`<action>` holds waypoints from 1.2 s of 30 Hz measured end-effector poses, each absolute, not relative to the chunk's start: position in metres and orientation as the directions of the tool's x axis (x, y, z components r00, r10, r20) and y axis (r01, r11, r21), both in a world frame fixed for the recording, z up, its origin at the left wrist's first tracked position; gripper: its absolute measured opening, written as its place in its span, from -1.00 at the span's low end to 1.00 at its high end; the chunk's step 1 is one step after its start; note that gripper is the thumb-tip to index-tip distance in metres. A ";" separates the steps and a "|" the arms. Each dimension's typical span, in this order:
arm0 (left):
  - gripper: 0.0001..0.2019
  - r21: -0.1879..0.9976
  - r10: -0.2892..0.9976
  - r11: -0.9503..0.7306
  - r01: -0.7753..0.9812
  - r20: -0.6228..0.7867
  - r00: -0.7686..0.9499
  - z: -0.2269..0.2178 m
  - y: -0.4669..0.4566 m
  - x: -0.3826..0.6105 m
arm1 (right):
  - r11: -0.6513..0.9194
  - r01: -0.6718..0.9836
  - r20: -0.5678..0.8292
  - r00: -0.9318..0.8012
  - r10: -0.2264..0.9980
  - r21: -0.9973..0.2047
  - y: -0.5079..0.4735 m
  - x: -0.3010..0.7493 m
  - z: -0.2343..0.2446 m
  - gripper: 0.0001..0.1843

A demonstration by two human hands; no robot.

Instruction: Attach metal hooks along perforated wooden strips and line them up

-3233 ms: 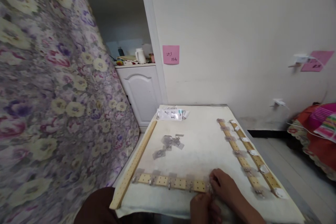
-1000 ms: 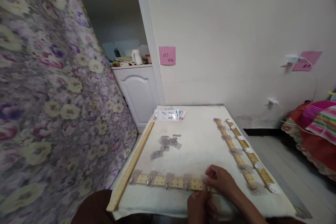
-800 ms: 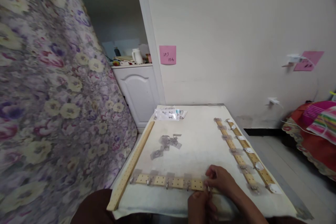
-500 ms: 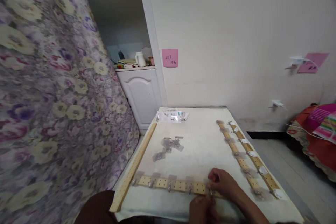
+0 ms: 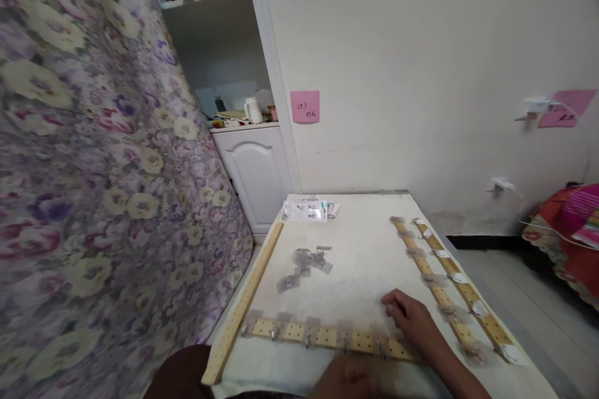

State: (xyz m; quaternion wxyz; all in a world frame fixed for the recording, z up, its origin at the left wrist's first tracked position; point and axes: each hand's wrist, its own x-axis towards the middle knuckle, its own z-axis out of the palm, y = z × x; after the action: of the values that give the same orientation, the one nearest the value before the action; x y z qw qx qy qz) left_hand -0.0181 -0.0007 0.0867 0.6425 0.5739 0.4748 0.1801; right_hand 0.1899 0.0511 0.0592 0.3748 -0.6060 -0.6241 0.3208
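My right hand [image 5: 409, 317] hovers over the right end of the front wooden strip [image 5: 321, 335], its fingers curled together, with nothing visible in them. My left hand [image 5: 344, 378] is at the table's near edge, below that strip; blur hides its fingers. Along the front strip, which is dotted with holes, sit several clear plastic cards with small shiny metal pieces. One such card [image 5: 382, 344] is between my two hands, touched by neither as far as I can see. A loose pile of similar clear cards [image 5: 309, 260] lies mid-table.
A bare perforated wooden strip [image 5: 246, 299] runs along the table's left side. Two strips on the right carry clear cards [image 5: 448, 312] and white-backed cards [image 5: 478, 308]. Plastic packaging [image 5: 305, 210] lies at the back left. A wall, a cabinet [image 5: 255, 174] and a floral curtain [image 5: 116, 168] surround the table.
My right hand has lifted off the metal piece at the front strip and moved up and right. My left hand has drawn down and left. The view has shifted slightly.
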 end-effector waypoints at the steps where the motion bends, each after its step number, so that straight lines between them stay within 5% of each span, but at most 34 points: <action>1: -0.77 0.908 0.790 0.271 0.320 -0.400 0.466 0.096 0.006 -0.025 | 0.066 0.522 0.082 0.008 0.997 -0.850 0.051 0.189 0.060 -0.80; 4: -0.79 0.898 0.863 0.223 0.380 -0.363 0.351 0.115 0.039 -0.056 | 0.081 0.519 0.091 -0.007 0.996 -0.851 0.049 0.188 0.062 -0.82; 6: -0.80 0.799 0.970 0.058 0.598 -0.188 0.157 0.121 0.066 -0.083 | 0.085 0.512 0.092 -0.012 0.996 -0.855 0.048 0.188 0.062 -0.81; 10: -0.84 0.641 0.999 0.012 0.768 0.028 -0.039 0.120 0.114 -0.138 | 0.091 0.516 0.089 -0.028 0.996 -0.852 0.048 0.185 0.062 -0.81; 20: -0.85 0.447 0.995 -0.060 0.892 0.098 0.018 0.088 0.142 -0.155 | 0.072 0.526 0.066 -0.030 0.997 -0.848 0.052 0.178 0.054 -0.80; 30: -0.89 0.637 0.989 -0.049 0.769 0.138 -0.051 0.085 0.135 -0.165 | 0.083 0.515 0.073 -0.040 0.997 -0.853 0.052 0.176 0.051 -0.80; 36: -0.91 0.858 0.993 0.054 0.511 0.009 -0.119 0.098 0.126 -0.154 | 0.086 0.434 0.074 -0.045 0.996 -0.897 0.050 0.175 0.055 -0.82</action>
State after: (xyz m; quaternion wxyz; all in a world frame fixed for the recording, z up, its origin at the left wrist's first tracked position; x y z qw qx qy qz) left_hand -0.1540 0.1262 0.0981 0.3246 0.5791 0.6492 0.3713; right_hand 0.1751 0.0500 0.0548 0.3888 -0.5714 -0.6258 0.3615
